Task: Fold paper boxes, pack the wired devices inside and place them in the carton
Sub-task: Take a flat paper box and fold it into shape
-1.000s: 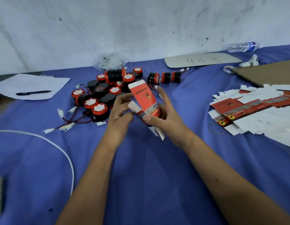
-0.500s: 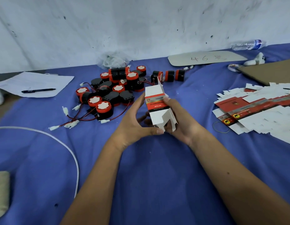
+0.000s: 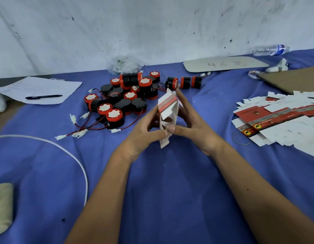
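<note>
A small white paper box with a red band point(image 3: 167, 110) stands half-folded above the blue cloth, its open flaps turned toward me. My left hand point(image 3: 144, 129) grips it from the left, thumb on the lower flap. My right hand point(image 3: 191, 124) holds its right side, fingers up along the wall and thumb pressing the bottom flaps. Behind the box lies a heap of black and red wired devices point(image 3: 124, 101) with red leads and white plugs. A stack of flat unfolded boxes point(image 3: 283, 118) lies at the right. A brown cardboard sheet point(image 3: 293, 80) shows at the far right.
A white sheet with a black pen point(image 3: 43, 97) lies at the back left. A white cable point(image 3: 64, 152) curves across the left. A grey board marked with numbers point(image 3: 225, 64), a plastic bottle point(image 3: 268, 50) and a rubber band point(image 3: 240, 138) are at the right.
The box has been turned so its open flapped end faces me. Both hands have shifted their hold onto the bottom flaps. The view has drifted a little to the left.
</note>
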`<state>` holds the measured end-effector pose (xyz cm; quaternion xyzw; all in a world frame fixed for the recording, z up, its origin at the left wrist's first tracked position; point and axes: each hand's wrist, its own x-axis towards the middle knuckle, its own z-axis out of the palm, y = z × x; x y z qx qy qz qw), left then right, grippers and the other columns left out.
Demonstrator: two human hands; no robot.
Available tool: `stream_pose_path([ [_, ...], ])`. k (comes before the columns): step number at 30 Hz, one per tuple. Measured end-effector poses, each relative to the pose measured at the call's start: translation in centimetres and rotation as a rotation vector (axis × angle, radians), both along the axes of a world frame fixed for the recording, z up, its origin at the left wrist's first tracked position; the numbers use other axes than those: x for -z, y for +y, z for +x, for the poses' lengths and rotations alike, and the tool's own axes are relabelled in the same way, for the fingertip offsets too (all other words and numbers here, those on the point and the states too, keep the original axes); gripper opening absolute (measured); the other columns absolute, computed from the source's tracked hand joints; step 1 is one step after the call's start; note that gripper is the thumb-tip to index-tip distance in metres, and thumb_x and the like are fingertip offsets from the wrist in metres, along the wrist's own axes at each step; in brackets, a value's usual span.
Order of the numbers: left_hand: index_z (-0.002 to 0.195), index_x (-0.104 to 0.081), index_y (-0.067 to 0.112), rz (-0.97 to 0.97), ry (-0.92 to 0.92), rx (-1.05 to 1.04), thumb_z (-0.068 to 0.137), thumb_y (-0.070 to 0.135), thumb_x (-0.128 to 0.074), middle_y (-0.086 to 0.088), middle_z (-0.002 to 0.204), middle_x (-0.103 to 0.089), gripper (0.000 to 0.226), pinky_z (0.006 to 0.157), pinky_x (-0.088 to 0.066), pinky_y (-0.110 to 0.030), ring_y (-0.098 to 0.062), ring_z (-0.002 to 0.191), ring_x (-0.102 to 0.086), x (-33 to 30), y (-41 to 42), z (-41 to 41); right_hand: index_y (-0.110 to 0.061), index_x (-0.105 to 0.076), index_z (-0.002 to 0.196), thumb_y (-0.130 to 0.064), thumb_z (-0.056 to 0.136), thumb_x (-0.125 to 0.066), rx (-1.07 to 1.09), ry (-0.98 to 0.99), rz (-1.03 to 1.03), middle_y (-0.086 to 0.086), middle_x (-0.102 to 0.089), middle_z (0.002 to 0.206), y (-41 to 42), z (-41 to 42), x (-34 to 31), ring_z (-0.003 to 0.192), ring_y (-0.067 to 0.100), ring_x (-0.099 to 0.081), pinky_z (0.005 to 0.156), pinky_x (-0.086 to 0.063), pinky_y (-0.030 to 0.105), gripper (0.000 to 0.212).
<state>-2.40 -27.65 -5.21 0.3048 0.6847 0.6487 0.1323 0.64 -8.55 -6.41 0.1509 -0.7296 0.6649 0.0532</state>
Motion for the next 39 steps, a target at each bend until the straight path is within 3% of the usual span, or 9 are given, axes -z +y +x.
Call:
stream_pose_path([
  [4, 0.136, -0.06, 0.045, 0.062, -0.055, 0.089, 0.077, 0.018, -0.059, 0.001, 0.135, -0.065, 0.065, 0.089, -0.054, -0.028, -0.017, 0.121, -0.061, -0.7, -0.1, 0.3, -0.053, -0.019, 0.155, -0.014, 0.081, -0.082, -0.014, 0.002, -0.015, -0.009, -0.051, 0.15, 0.6, -0.1, 0.3, 0.136, 0.02, -0.051, 0.104, -0.052, 0.047, 0.105],
  [11, 0.154, -0.045, 0.027, -0.056, -0.06, 0.203, 0.086, 0.018, -0.07, -0.004, 0.149, -0.057, 0.073, 0.112, -0.047, -0.047, -0.024, 0.138, -0.053, -0.6, -0.9, 0.0, -0.042, -0.05, 0.139, -0.05, 0.065, -0.085, 0.315, 0.299, 0.363, -0.005, -0.035, 0.145, 0.1, 0.3, -0.2, 0.13, 0.009, -0.048, 0.085, -0.059, 0.031, 0.082],
  [14, 0.153, -0.044, 0.02, -0.091, -0.034, 0.163, 0.081, 0.025, -0.074, -0.002, 0.146, -0.059, 0.078, 0.11, -0.049, -0.043, -0.023, 0.136, -0.055, -0.8, -0.6, 0.3, -0.029, -0.058, 0.125, -0.048, 0.064, -0.084, 0.363, 0.438, 0.502, -0.003, -0.039, 0.141, 0.0, 0.2, -0.4, 0.129, 0.013, -0.049, 0.092, -0.054, 0.033, 0.069],
  [19, 0.154, -0.042, 0.023, -0.078, 0.051, -0.139, 0.065, 0.046, -0.082, 0.003, 0.145, -0.059, 0.1, 0.107, -0.051, -0.032, -0.011, 0.131, -0.058, -0.5, 0.9, 0.9, -0.033, -0.044, 0.13, -0.049, 0.064, -0.073, 0.39, 0.377, 0.572, -0.011, -0.041, 0.132, -1.2, 0.4, -0.4, 0.109, 0.008, -0.056, 0.083, -0.057, 0.042, 0.074],
  [22, 0.145, -0.053, 0.026, -0.011, 0.046, -0.278, 0.077, 0.053, -0.074, 0.008, 0.135, -0.065, 0.076, 0.096, -0.054, -0.025, -0.007, 0.122, -0.063, 0.0, 1.9, 1.0, -0.041, -0.03, 0.146, -0.049, 0.064, -0.082, 0.335, 0.348, 0.601, -0.007, -0.028, 0.141, -1.9, 0.7, -0.3, 0.112, 0.005, -0.053, 0.084, -0.059, 0.038, 0.097],
  [26, 0.138, -0.06, 0.031, 0.013, -0.05, -0.448, 0.081, 0.06, -0.062, 0.018, 0.129, -0.065, 0.064, 0.088, -0.048, -0.015, 0.006, 0.116, -0.061, 0.1, 2.0, 0.3, -0.031, -0.023, 0.158, -0.03, 0.083, -0.078, 0.115, 0.202, 0.362, -0.001, -0.027, 0.142, -2.0, 1.0, -0.3, 0.116, -0.001, -0.048, 0.098, -0.05, 0.028, 0.093],
  [30, 0.139, -0.063, 0.028, 0.047, -0.095, -0.452, 0.082, 0.066, -0.068, 0.014, 0.128, -0.067, 0.068, 0.084, -0.046, -0.009, 0.007, 0.116, -0.061, -0.3, 1.5, 0.2, -0.025, -0.051, 0.147, -0.035, 0.095, -0.05, -0.015, -0.101, -0.227, -0.001, -0.041, 0.142, -1.4, 0.9, -1.3, 0.094, 0.018, -0.056, 0.071, -0.047, 0.033, 0.053],
  [33, 0.14, -0.063, 0.026, 0.034, -0.099, -0.436, 0.077, 0.065, -0.057, -0.012, 0.142, -0.058, 0.074, 0.094, -0.043, -0.022, -0.022, 0.13, -0.053, -0.5, 1.0, 0.2, -0.025, -0.067, 0.131, -0.035, 0.098, -0.054, 0.088, -0.022, -0.106, -0.004, -0.052, 0.135, -1.0, 0.8, -1.4, 0.083, 0.021, -0.061, 0.065, -0.047, 0.03, 0.037],
  [39, 0.142, -0.062, 0.022, -0.004, -0.037, -0.33, 0.08, 0.06, -0.056, 0.016, 0.127, -0.069, 0.073, 0.087, -0.045, -0.008, 0.015, 0.105, -0.062, -1.0, 1.0, 0.5, -0.03, -0.073, 0.111, -0.029, 0.086, -0.08, 0.271, 0.106, 0.148, -0.001, -0.058, 0.116, -0.6, 0.4, -0.6, 0.071, 0.013, -0.062, 0.071, -0.054, 0.028, 0.025],
])
